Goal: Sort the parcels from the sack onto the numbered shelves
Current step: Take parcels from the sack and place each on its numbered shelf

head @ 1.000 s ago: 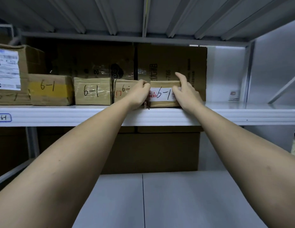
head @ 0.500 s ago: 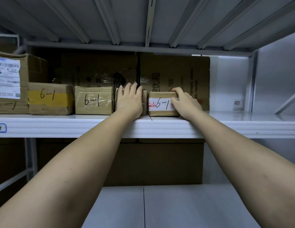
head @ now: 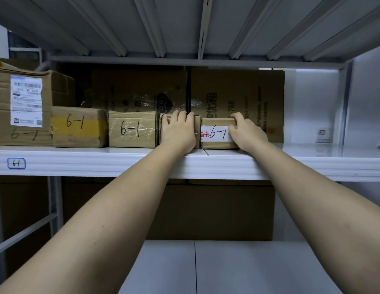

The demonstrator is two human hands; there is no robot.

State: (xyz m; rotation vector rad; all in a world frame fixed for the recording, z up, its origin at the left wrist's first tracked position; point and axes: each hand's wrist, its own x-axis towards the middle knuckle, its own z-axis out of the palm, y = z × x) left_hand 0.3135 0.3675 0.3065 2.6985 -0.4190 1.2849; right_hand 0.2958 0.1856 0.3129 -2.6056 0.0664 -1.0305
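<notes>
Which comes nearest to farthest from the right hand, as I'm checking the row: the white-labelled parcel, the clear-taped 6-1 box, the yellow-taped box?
1. White-labelled parcel, in the right hand itself.
2. Clear-taped 6-1 box, leftward past the left hand.
3. Yellow-taped box, further left.

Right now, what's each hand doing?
Left hand: open, fingers flat against a small parcel.
Right hand: gripping the white-labelled parcel.

Left hand (head: 178, 132): released the white-labelled 6-1 parcel (head: 216, 133), moved onto neighbouring parcel (head: 163, 132), fingers flattened against its front. Right hand (head: 247, 132): index finger came down, curled over parcel's right end.
</notes>
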